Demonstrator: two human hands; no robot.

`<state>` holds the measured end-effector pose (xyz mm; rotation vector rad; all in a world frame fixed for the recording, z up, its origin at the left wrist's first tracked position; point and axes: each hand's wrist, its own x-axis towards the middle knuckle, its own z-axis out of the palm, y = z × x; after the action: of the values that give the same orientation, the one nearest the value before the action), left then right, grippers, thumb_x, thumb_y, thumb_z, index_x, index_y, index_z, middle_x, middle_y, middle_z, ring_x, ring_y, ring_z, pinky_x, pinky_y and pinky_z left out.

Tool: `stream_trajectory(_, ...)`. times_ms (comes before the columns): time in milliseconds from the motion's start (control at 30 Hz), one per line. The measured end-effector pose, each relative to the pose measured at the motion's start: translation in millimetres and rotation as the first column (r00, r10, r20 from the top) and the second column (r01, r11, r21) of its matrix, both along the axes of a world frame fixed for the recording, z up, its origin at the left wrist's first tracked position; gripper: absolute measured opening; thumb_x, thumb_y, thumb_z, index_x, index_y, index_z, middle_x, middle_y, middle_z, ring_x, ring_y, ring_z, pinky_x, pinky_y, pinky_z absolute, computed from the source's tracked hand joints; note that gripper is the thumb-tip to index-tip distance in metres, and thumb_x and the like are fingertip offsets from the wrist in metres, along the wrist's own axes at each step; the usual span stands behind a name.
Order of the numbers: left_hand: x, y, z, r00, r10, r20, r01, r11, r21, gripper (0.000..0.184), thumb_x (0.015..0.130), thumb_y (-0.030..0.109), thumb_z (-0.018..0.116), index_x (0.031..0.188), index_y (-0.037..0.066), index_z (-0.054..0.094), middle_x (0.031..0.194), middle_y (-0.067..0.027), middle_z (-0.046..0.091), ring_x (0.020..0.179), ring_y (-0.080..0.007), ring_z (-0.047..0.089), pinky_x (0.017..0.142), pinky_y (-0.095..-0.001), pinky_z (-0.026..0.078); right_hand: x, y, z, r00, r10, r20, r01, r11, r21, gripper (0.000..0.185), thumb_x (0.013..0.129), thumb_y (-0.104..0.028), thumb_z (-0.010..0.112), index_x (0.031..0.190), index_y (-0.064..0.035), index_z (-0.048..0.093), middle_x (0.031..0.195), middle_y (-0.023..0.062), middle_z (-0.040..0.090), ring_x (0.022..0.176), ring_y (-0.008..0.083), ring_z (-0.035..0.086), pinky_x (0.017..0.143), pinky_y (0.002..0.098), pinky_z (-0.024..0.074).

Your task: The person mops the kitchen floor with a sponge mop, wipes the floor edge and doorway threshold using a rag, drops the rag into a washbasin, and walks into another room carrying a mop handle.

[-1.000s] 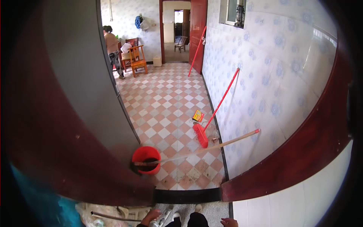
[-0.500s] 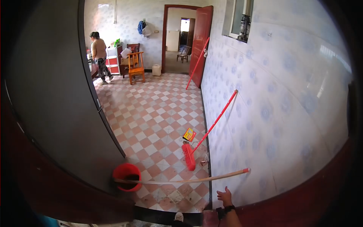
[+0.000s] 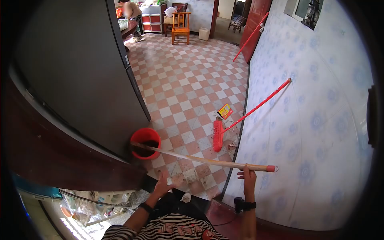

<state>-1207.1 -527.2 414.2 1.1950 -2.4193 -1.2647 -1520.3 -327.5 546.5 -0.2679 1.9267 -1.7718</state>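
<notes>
A long wooden pole (image 3: 212,161) with a red end cap slants from a red bucket (image 3: 158,146) on the left towards the wall on the right. Its lower end goes into the bucket, where dark matter shows; what is fixed to that end I cannot make out. My right hand (image 3: 249,177) is at the pole near the red cap, fingertips touching it from below, fingers apart rather than wrapped round. Low in front of my body, my left hand (image 3: 163,185) is open and holds nothing, with the pole beyond it.
A red broom (image 3: 218,136) leans on the tiled wall (image 3: 304,132). Near it lie a yellow-red packet (image 3: 225,111) and floor litter. A dark grey cabinet-like panel (image 3: 80,72) bounds the left. Farther off are a wooden chair (image 3: 181,29) and another person (image 3: 131,14).
My view has tilted down. My right hand has risen to the pole, and my left hand has come into view. The other person now bends over at the far left.
</notes>
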Motion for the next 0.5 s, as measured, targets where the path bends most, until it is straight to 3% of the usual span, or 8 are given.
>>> stream_trajectory(33, -24.4, -6.5, 4.4, 0.999, -0.03, -0.019, 0.026, 0.983, -0.184, 0.096, 0.057, 0.032, 0.072, 0.131, 0.01, 0.015, 0.134, -0.0178, 0.019, 0.121, -0.0348, 0.024, 0.094, -0.0417, 0.029, 6.8, -10.0, 13.7, 0.996, 0.076, -0.051, -0.076, 0.997, -0.002, 0.026, 0.085, -0.021, 0.047, 0.101, 0.0003, 0.049, 0.081, 0.0078, 0.056, 0.063, 0.0133, 0.057, 0.05, 0.0218, 0.0449)
stream_trajectory(100, -79.9, -17.3, 70.4, 0.983, -0.017, 0.184, 0.067, 0.96, -0.27, 0.1, 0.055, 0.032, 0.073, 0.132, 0.014, 0.013, 0.135, -0.0166, 0.018, 0.124, -0.0343, 0.018, 0.094, -0.0483, 0.026, 22.1, -35.0, 32.2, 0.975, 0.137, -0.173, -0.151, 0.986, -0.07, 0.024, 0.086, -0.019, 0.045, 0.099, 0.0017, 0.05, 0.078, 0.0081, 0.056, 0.063, 0.0127, 0.056, 0.051, 0.0224, 0.0452)
stream_trajectory(200, -122.2, -46.3, 68.4, 0.985, -0.028, 0.17, 0.081, 0.946, -0.313, 0.095, 0.056, 0.033, 0.072, 0.131, 0.016, 0.018, 0.136, -0.0131, 0.018, 0.125, -0.0304, 0.017, 0.091, -0.0524, 0.026, 36.8, -68.1, 58.7, 0.968, 0.157, -0.194, -0.178, 0.979, -0.096, 0.022, 0.086, -0.016, 0.045, 0.094, 0.0024, 0.052, 0.077, 0.0079, 0.057, 0.062, 0.0125, 0.056, 0.051, 0.0224, 0.0454)
stream_trajectory(267, -143.2, -65.3, 52.8, 0.998, -0.057, 0.031, 0.064, 0.795, -0.603, 0.068, 0.058, 0.031, 0.07, 0.117, 0.015, 0.04, 0.121, -0.0107, 0.039, 0.113, -0.0287, 0.036, 0.085, -0.0476, 0.032, 34.8, -86.2, 66.0, 0.958, 0.155, -0.242, -0.189, 0.974, -0.123, 0.021, 0.086, -0.015, 0.045, 0.093, 0.0029, 0.052, 0.076, 0.0081, 0.057, 0.061, 0.0128, 0.056, 0.052, 0.0229, 0.0458)
stream_trajectory(300, -151.7, -75.2, 45.3, 0.996, -0.084, 0.033, 0.087, 0.794, -0.601, 0.068, 0.058, 0.031, 0.07, 0.117, 0.015, 0.04, 0.121, -0.0107, 0.039, 0.113, -0.0287, 0.036, 0.085, -0.0476, 0.032, 29.5, -95.3, 68.1, 0.951, 0.183, -0.249, -0.214, 0.971, -0.102, 0.021, 0.086, -0.015, 0.045, 0.094, 0.0034, 0.052, 0.077, 0.008, 0.057, 0.062, 0.0128, 0.056, 0.053, 0.0229, 0.046)
stream_trajectory(367, -162.3, -101.1, 34.1, 0.991, -0.127, -0.039, 0.098, 0.894, -0.438, 0.038, 0.061, 0.028, 0.068, 0.092, 0.014, 0.051, 0.093, -0.0057, 0.053, 0.089, -0.0253, 0.05, 0.075, -0.041, 0.036, 20.1, -118.6, 74.6, 0.946, 0.163, -0.279, -0.215, 0.962, -0.169, 0.022, 0.086, -0.014, 0.045, 0.096, 0.0039, 0.051, 0.079, 0.0075, 0.057, 0.064, 0.0121, 0.056, 0.054, 0.022, 0.0461)
stream_trajectory(400, -172.2, -109.4, 36.6, 0.973, -0.12, -0.198, 0.016, 0.888, -0.459, 0.026, 0.061, 0.026, 0.068, 0.075, 0.012, 0.051, 0.073, -0.0046, 0.053, 0.071, -0.025, 0.052, 0.067, -0.036, 0.038, 13.5, -127.0, 79.6, 0.952, 0.14, -0.272, -0.19, 0.967, -0.169, 0.022, 0.086, -0.014, 0.045, 0.096, 0.0039, 0.051, 0.079, 0.0075, 0.057, 0.064, 0.0121, 0.056, 0.054, 0.022, 0.0461)
stream_trajectory(500, -189.5, -137.6, 60.4, 0.964, -0.241, -0.114, 0.185, 0.911, -0.368, 0.026, 0.061, 0.026, 0.068, 0.072, 0.009, 0.052, 0.072, -0.0062, 0.053, 0.071, -0.0268, 0.052, 0.063, -0.036, 0.039, -11.8, -153.2, 80.8, 0.953, 0.204, -0.225, -0.248, 0.951, -0.186, 0.022, 0.084, -0.011, 0.046, 0.1, 0.0041, 0.05, 0.081, 0.0075, 0.056, 0.07, 0.0123, 0.055, 0.062, 0.0252, 0.0458)
